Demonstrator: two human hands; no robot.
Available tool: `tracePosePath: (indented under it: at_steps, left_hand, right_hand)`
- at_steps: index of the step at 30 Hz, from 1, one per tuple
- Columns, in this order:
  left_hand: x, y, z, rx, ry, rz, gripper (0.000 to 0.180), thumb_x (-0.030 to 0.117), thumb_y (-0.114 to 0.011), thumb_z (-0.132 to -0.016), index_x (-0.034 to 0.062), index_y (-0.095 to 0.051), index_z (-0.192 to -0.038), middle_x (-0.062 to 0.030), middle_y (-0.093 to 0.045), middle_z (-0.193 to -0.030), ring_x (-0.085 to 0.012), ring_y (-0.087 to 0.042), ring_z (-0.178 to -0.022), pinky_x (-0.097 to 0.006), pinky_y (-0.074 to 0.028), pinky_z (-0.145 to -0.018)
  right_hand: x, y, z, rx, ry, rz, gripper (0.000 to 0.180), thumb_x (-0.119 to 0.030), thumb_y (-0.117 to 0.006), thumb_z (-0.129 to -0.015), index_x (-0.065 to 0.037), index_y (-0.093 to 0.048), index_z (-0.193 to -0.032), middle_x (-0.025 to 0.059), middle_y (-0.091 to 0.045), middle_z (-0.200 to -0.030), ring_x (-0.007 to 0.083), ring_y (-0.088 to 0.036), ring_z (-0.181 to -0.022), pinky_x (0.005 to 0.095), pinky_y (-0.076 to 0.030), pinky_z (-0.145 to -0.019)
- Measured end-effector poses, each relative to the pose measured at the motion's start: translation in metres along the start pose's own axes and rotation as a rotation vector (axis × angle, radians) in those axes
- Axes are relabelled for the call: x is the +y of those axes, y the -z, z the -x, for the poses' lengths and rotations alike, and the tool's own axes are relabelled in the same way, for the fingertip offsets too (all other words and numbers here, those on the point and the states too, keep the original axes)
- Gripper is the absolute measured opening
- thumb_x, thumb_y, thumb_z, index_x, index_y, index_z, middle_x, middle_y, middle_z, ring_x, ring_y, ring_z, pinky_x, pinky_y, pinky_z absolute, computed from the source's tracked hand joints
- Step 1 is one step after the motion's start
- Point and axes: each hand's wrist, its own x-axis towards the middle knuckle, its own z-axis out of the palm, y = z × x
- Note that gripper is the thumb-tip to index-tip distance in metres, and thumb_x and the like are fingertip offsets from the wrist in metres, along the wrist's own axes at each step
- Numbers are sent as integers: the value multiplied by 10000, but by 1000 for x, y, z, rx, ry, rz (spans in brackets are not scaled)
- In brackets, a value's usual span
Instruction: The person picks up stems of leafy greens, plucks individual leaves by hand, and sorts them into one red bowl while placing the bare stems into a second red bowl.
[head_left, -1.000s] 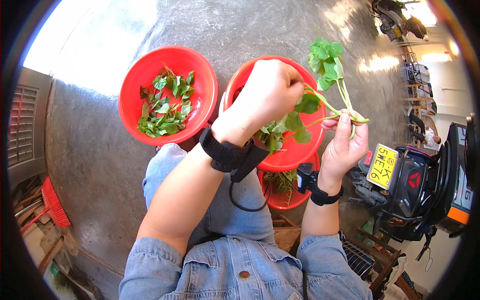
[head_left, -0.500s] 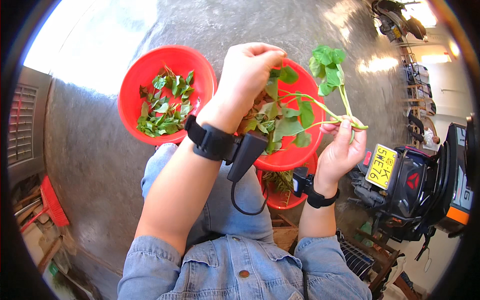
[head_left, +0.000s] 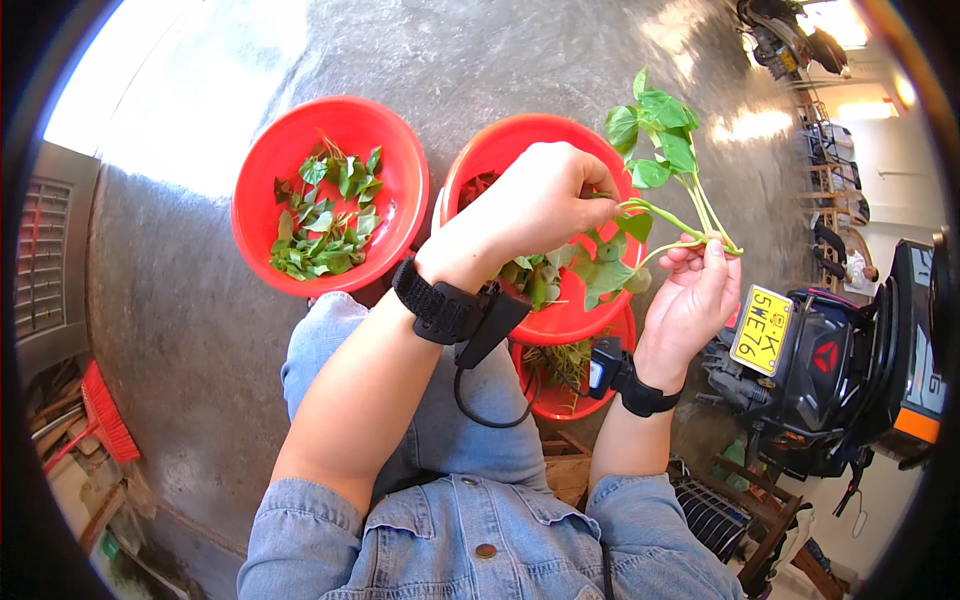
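My right hand (head_left: pixel 690 295) pinches the lower ends of a green leafy vine (head_left: pixel 660 212), whose stems fork up and to the left. My left hand (head_left: pixel 545 195) reaches across over the middle red basin (head_left: pixel 510 130), its thumb and fingers closed on the vine's left branch. Broad leaves hang from that branch between the hands, above the basin's right side. More leafy greens (head_left: pixel 528 278) lie in the basin, partly hidden by my left hand and wrist. To the left, another red basin (head_left: pixel 250 165) holds loose picked leaves (head_left: pixel 325 220).
A third red basin (head_left: pixel 622 345) with thin green stems (head_left: pixel 565 362) sits partly under the middle one. A motorcycle (head_left: pixel 830 350) stands close at right. At the left are a red broom (head_left: pixel 108 415) and a louvred door panel (head_left: pixel 45 255). Grey concrete floor (head_left: pixel 480 60) surrounds the basins.
My left hand has moved down and to the right, from the middle basin's far rim to the vine's branch. My right hand and the vine have shifted slightly right.
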Motion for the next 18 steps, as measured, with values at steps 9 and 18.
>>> tracePosePath:
  at_steps: [9,18]
  left_hand:
    - [6,-7,1,277,231,348,176,121,-610,-810,-41,-676,-825,-92,-665,-711,-125,-612,-612,-253,-481,-584]
    - [-10,-4,-7,632,585,1196,148,120,-596,-793,-24,-624,-808,-80,-606,-641,-184,-581,-500,-296,-452,-440]
  right_hand:
    - [9,-10,15,-71,-21,68,131,-81,-474,-913,21,-537,-965,128,-610,-809,155,-581,-607,279,-506,-544]
    - [14,-24,54,-147,160,243,125,-39,-452,-914,54,-514,-971,138,-608,-838,161,-601,-655,279,-524,-595]
